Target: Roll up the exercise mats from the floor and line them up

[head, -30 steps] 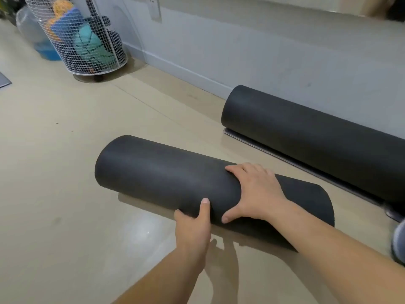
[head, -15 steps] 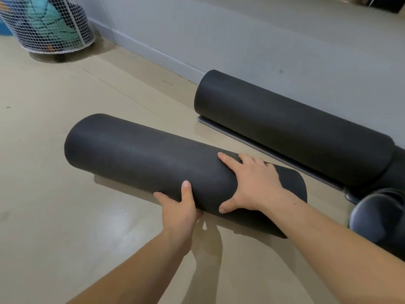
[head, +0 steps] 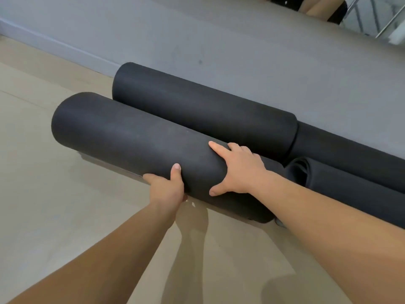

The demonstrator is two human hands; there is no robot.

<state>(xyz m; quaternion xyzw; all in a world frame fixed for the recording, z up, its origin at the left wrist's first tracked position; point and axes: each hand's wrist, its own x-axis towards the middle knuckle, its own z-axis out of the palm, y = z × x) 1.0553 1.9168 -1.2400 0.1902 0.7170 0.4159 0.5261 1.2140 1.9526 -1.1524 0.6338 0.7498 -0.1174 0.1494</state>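
Floor (head: pixel 43 205), pale tan, meets a grey wall (head: pixel 219 40). Against the wall lies a rolled black wall-side mat (head: pixel 197 108); the front mat (head: pixel 131 137) touches it. The right hand (head: pixel 238 172) wraps over the front mat's top, and the left hand (head: pixel 167 189) grips its near underside.

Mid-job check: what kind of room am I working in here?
Probably a gym or exercise studio: rolled black mats lined up along the grey wall, a smooth beige floor, and what looks like a mirror above the wall.
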